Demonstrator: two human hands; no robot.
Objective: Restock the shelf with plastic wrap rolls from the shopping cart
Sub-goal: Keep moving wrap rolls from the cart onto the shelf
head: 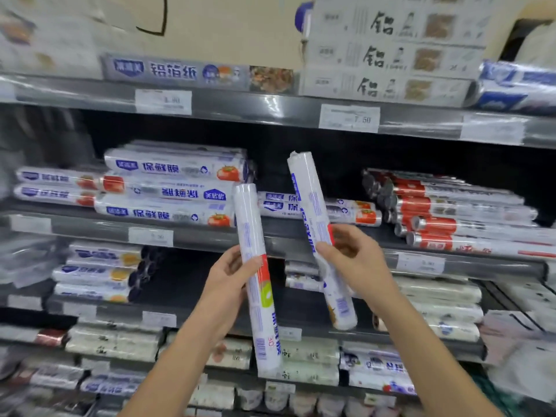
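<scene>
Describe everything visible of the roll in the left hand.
The plastic wrap roll is a long white cylinder in glossy clear film, with blue print, a red band and green patch at mid-length, and a barcode near its lower end. It stands nearly upright, top leaning slightly left, in front of the shelves. The left hand grips its middle; nothing else touches it.
</scene>
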